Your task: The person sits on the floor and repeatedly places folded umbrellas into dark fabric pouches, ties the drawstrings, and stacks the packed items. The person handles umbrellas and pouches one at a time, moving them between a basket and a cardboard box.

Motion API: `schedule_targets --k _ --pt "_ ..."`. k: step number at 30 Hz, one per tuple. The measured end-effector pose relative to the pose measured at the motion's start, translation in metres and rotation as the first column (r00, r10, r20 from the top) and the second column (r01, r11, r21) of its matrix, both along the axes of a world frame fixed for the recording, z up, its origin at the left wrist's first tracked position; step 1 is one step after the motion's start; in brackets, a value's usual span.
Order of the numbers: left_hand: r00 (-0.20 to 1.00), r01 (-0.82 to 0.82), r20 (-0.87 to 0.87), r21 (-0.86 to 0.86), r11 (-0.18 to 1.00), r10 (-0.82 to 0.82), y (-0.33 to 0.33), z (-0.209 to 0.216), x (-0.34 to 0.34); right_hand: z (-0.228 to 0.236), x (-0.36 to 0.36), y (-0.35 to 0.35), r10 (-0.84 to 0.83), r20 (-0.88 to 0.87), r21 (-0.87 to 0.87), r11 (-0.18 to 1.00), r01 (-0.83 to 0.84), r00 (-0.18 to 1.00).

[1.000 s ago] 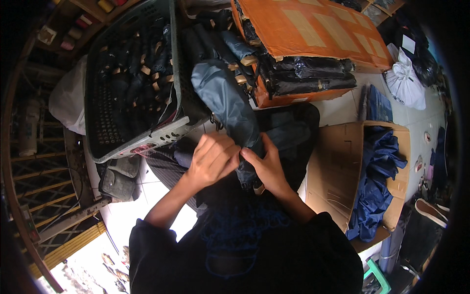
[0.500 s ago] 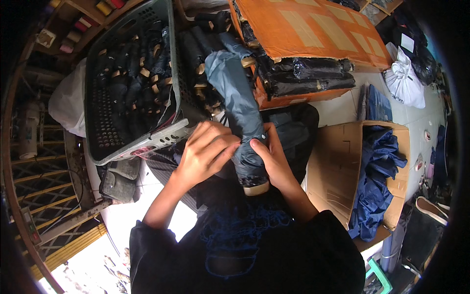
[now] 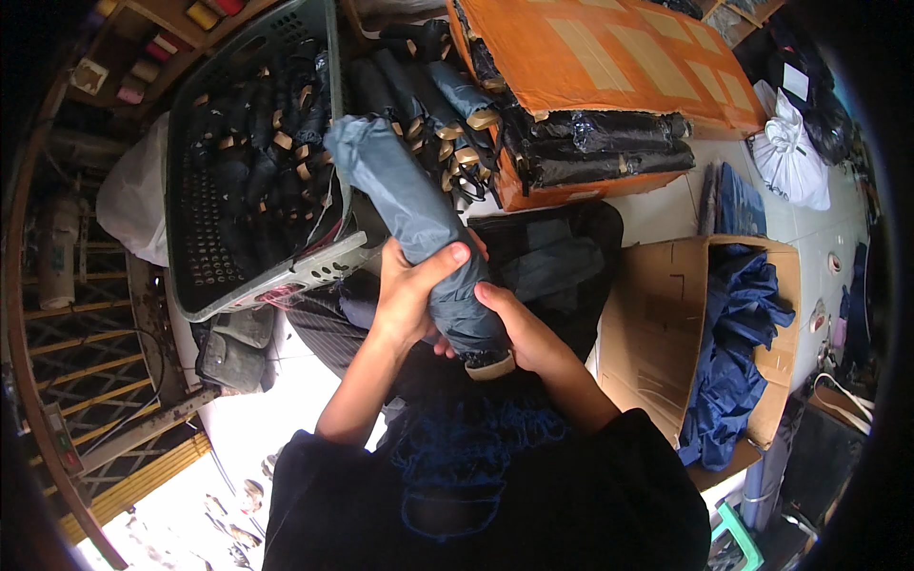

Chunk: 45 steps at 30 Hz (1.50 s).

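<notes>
A folded grey-blue umbrella (image 3: 405,209) lies slantwise across both palms above my lap, its tan handle end (image 3: 491,368) toward me and its loose cloth end pointing to the far left. My left hand (image 3: 411,285) wraps its middle, with the thumb laid across the cloth. Around the lower part, close to the handle, my right hand (image 3: 519,324) grips from the right side. Dark grey-blue cloth (image 3: 552,257) rests on my right leg beside it. Parts of the fingers are hidden behind the umbrella.
At the left stands a dark plastic basket (image 3: 341,243) holding several dark umbrellas. More folded umbrellas (image 3: 457,90) lie beyond my hands. An orange carton (image 3: 609,57) with dark wrapped bundles sits far right of them. An open cardboard box (image 3: 652,324) with blue cloth (image 3: 733,352) is to the right.
The umbrella's far end has swung left. My left hand has gone from pinching near the umbrella's side to wrapping its middle; my right hand still holds the lower part.
</notes>
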<state>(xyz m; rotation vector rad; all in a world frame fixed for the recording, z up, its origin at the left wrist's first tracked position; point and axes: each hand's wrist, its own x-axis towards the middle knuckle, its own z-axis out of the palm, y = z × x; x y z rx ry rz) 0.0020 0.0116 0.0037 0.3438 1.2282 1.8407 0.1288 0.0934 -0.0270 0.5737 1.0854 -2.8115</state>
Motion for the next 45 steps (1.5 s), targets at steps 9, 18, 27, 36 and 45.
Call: schedule_targets --k 9,18,27,36,45 --pt "0.997 0.08 0.0 0.026 0.996 -0.08 -0.015 0.0 0.023 -0.004 0.01 -0.007 -0.003 0.002 0.047 0.999 0.003 1.0" --pt "1.0 -0.004 -0.024 0.086 0.996 0.006 -0.012 0.012 0.014 -0.002 0.01 -0.01 0.062 -0.143 -0.117 0.99 -0.079 0.988" --pt "1.0 -0.015 -0.024 0.041 0.999 0.016 -0.015 -0.005 0.036 0.001 0.02 -0.005 0.0 -0.117 -0.073 0.997 -0.009 0.993" --pt "0.991 -0.099 -0.097 -0.015 0.995 0.097 -0.005 0.003 0.026 -0.004 0.023 -0.003 -0.042 -0.064 -0.172 0.985 0.031 0.997" --pt "0.999 -0.043 -0.003 0.113 0.993 0.044 -0.015 -0.018 0.04 -0.011 0.022 -0.014 -0.108 -0.048 -0.186 0.978 0.098 0.993"
